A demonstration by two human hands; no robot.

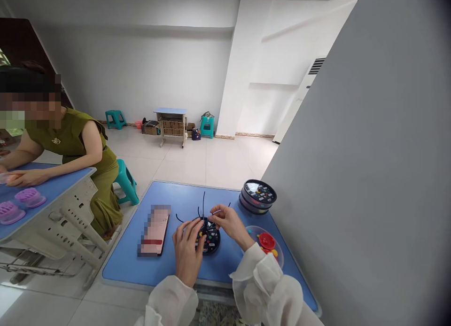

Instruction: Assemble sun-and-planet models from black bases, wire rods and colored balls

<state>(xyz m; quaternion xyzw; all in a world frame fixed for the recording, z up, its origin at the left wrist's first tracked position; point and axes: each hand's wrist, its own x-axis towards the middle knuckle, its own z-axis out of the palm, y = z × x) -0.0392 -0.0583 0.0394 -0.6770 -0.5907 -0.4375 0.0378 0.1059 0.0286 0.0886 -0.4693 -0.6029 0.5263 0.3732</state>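
Note:
A round black disc [212, 244] with small coloured pictures on its face lies on the blue desk, and several thin black strands [203, 201] stick out from its far side. My left hand [188, 246] is closed around the disc's left edge, thumb on the near side and fingers over the top. Over the far right part of the disc, my right hand [227, 222] makes a pinch. What sits between its fingertips is too small to make out. Just right of that hand is a clear round tub [280, 255] holding red and yellow pieces, partly covered by my sleeve.
On the blue desk [123, 265], a pink phone [155, 234] lies at left and stacked black round discs [258, 197] stand at back right. A grey partition [369, 175] rises along the right. Another person sits at a desk with purple parts [30, 197] on the left.

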